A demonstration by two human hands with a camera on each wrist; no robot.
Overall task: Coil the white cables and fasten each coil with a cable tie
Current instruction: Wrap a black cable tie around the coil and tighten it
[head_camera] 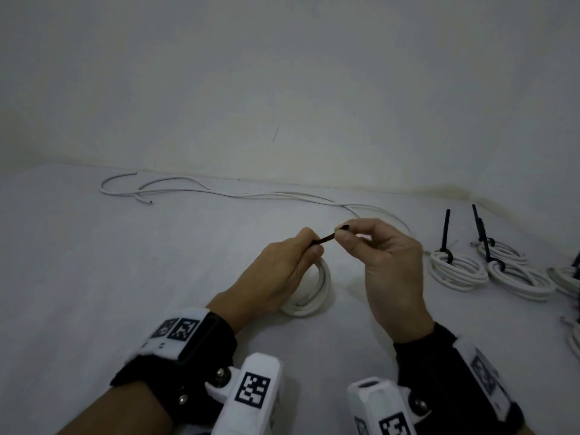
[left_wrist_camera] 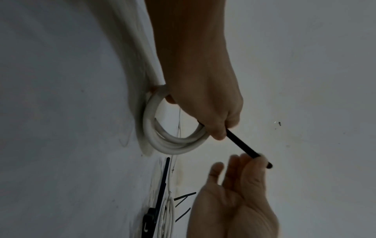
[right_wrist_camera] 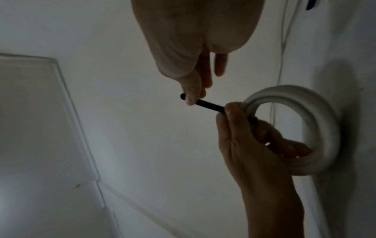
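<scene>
Coil (head_camera: 315, 290) gripped by left hand (head_camera: 279, 271); right hand (head_camera: 389, 265) pinches its tie (head_camera: 323, 239). Right of grip: three tied coils (head_camera: 456, 270), a fourth cut off at the edge. White floor (head_camera: 125, 262), wall (head_camera: 282, 73).

Cable tie (head_camera: 323, 239) head hidden inside left hand (head_camera: 279, 271).

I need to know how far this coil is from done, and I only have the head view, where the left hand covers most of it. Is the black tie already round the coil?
Observer: In the right wrist view the cable tie runs from the left hand past the coil; whether it loops round the turns is hidden under the fingers.
Operator: How is the left hand holding the coil?
Observer: Its fingers pass through the coil's opening there.
Operator: Where does the right hand grip?
Observer: In the left wrist view the right hand pinches the tie just short of its free tip.
</scene>
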